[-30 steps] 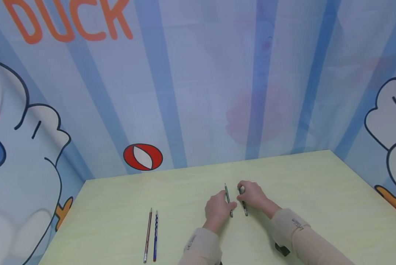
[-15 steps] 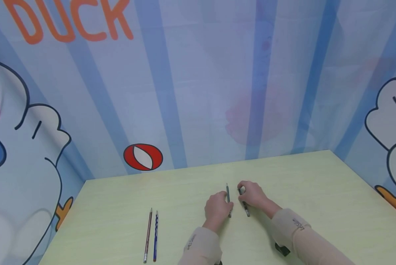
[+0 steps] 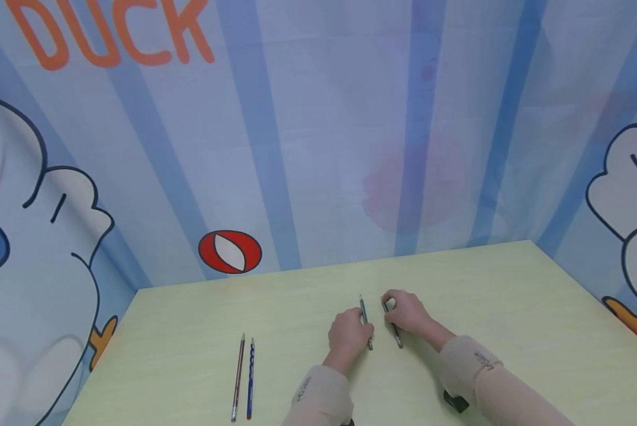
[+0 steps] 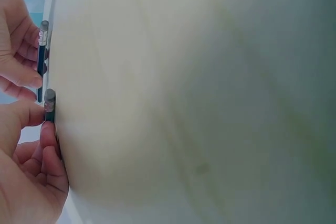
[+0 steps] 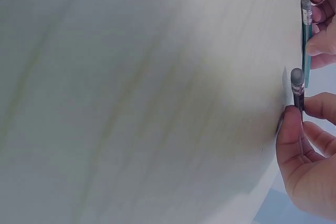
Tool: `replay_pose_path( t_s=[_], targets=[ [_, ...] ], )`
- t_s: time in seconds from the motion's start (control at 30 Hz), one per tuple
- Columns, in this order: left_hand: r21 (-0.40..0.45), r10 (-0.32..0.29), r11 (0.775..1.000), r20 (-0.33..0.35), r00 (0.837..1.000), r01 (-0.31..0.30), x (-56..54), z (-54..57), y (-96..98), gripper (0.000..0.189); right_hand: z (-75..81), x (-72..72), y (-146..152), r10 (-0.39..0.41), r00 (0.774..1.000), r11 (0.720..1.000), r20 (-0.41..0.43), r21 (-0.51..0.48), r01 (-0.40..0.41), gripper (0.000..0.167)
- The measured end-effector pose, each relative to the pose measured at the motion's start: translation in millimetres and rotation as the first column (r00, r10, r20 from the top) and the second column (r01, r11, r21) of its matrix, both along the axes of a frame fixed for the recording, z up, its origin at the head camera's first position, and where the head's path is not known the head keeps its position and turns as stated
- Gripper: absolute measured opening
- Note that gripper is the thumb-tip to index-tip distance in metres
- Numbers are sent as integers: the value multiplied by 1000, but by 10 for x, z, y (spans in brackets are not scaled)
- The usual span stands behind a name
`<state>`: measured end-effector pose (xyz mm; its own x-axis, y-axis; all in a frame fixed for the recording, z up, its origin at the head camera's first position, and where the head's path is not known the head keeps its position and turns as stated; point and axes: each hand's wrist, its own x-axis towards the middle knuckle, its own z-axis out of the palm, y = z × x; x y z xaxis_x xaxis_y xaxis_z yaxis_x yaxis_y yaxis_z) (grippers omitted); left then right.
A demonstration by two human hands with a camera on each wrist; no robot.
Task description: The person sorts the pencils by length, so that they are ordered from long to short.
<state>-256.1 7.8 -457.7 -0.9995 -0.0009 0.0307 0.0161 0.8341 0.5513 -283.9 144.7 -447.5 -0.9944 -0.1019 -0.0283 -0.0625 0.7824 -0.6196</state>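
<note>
My left hand (image 3: 347,334) pinches a green pencil (image 3: 363,305) between thumb and fingers, its sharpened tip pointing to the back of the table. In the left wrist view its grey eraser end (image 4: 50,96) shows just above my thumb and fingertips. Just to the right, my right hand (image 3: 408,312) pinches a dark pencil (image 3: 396,336), the fingers curled round its upper half in the head view. The eraser end of this dark pencil (image 5: 297,80) faces the right wrist camera. Both pencils lean slightly leftward at the tip, side by side with a small gap between them.
On the left part of the pale yellow table (image 3: 180,331) lie a reddish-brown pencil (image 3: 238,378) and a blue patterned pencil (image 3: 251,378), nearly parallel. A striped cartoon backdrop (image 3: 324,148) rises behind the table and along both sides.
The green pencil's tip first swings a little right, then back left. The dark pencil's eraser end has shifted slightly right, and more of its tip shows. Both hands stay nearly in place.
</note>
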Motion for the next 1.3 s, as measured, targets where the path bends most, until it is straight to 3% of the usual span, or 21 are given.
replay_pose_path(
  t_s=[0.57, 0.77, 0.9, 1.1, 1.23, 1.3],
  targets=[
    [-13, 31, 999, 0, 1000, -31, -20, 30, 12, 33, 101, 50, 15, 22, 1000, 992, -7, -122, -22, 32],
    [-12, 9, 1000, -6, 1000, -9, -9, 45, 0, 11, 125, 85, 35, 22, 1000, 986, -5, -163, -22, 33],
    [21, -9, 1000, 2, 1000, 9, 3, 59, -22, 14, 136, 105, 51, 23, 1000, 978, -1, -208, -23, 33],
    [107, -33, 994, -43, 999, 38, -7, 38, -65, 11, 162, 132, 60, 19, 1000, 962, 12, -272, -15, 34],
    [231, -35, 972, -59, 998, 48, 0, 59, -89, 34, 183, 150, 60, 24, 999, 948, 28, -319, -14, 35],
    [282, -36, 958, -63, 997, 52, 5, 81, -91, 37, 197, 162, 62, 30, 999, 936, 35, -351, -16, 36]
  ],
)
